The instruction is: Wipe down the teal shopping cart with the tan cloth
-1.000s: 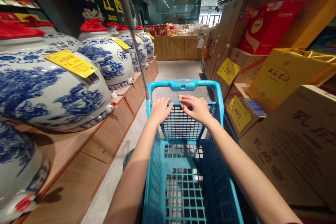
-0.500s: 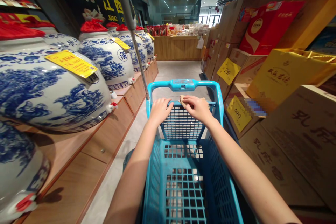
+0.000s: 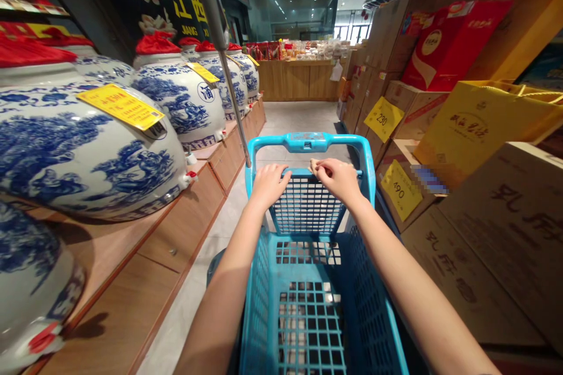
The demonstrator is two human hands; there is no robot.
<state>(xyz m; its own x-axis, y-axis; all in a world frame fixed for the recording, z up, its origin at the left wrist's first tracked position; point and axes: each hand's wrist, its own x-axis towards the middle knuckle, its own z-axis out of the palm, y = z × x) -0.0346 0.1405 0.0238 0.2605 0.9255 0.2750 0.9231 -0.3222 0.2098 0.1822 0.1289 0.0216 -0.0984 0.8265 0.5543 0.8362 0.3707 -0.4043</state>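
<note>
A blue plastic shopping cart (image 3: pixel 308 304) stands in the aisle right in front of me, its mesh basket with nothing in it. My left hand (image 3: pixel 268 183) is curled over the cart's near rim at the left. My right hand (image 3: pixel 338 179) rests on the same rim to the right, its fingers pinched on a small tan cloth (image 3: pixel 314 165) pressed against the bar. Beyond my hands rises the cart's looped blue handle (image 3: pixel 308 142).
Big blue-and-white ceramic jars (image 3: pixel 83 146) with red tops and yellow price tags line wooden shelves on the left. A metal pole (image 3: pixel 224 64) slants down beside the cart. Stacked cardboard boxes (image 3: pixel 492 217) and yellow price signs crowd the right. The grey aisle floor (image 3: pixel 303 117) runs toward a wooden counter.
My right hand has slid a little to the right along the cart's rim with the cloth. The left hand and the cart have stayed put.
</note>
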